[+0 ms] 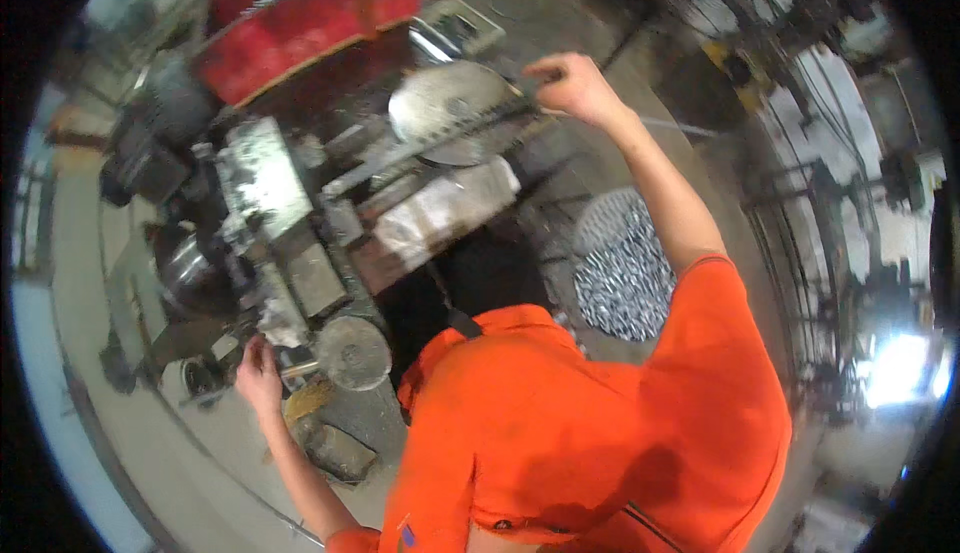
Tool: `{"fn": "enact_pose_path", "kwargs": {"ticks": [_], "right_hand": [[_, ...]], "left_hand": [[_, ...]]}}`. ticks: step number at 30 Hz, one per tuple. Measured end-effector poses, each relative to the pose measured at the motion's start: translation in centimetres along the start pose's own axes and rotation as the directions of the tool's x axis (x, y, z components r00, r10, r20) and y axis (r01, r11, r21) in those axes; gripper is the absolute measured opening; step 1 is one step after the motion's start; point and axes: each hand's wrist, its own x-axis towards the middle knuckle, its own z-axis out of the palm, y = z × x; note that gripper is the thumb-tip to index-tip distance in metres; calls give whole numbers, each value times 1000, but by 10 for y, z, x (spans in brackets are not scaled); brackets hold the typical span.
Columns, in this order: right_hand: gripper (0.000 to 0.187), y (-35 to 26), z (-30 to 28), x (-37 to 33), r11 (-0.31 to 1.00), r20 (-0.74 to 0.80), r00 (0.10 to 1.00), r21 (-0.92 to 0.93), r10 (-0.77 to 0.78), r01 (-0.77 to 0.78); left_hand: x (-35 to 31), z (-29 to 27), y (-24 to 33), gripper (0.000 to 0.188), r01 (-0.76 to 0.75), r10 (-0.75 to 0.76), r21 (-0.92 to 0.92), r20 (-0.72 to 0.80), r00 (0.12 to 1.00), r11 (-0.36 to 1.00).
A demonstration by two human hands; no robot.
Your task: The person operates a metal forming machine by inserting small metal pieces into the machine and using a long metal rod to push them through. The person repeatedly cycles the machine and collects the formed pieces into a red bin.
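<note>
My left hand (260, 381) is at the near left of a greasy metal machine, fingers bent together by a short rod (300, 369) that runs to a round metal wheel (353, 353). Whether the fingers touch the rod is unclear. My right hand (578, 90) reaches far forward, its fingers curled at the far end of a dark notched bar (440, 138). What lies in its grip is hidden by blur. Under the bar sits a pale round metal plate (445, 103). A whitish sheet or cloth (450, 211) covers the ledge in front of it.
A red bin (310, 38) with shiny metal pieces stands beyond the machine. To the right, a basket (610, 218) holds many small metal parts. A rectangular block-like container (340, 453) is near my left forearm. Racks and equipment (830, 223) line the right side.
</note>
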Motion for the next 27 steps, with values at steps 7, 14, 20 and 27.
{"fn": "enact_pose_path", "kwargs": {"ticks": [7,14,20,27], "right_hand": [[25,178,97,-214,814,245,811,-413,531,-408],[32,211,154,-278,875,343,836,-390,428,-287],[37,205,141,-264,802,409,733,-508,544,-312],[42,199,146,-256,774,408,693,-526,594,-353]], "left_hand": [[11,17,-18,27,198,-199,24,44,979,980],[15,17,-12,31,245,-241,-43,76,968,969],[12,24,-34,33,234,-231,-96,44,972,967],[11,22,-23,27,259,-259,-55,10,966,964]]}}
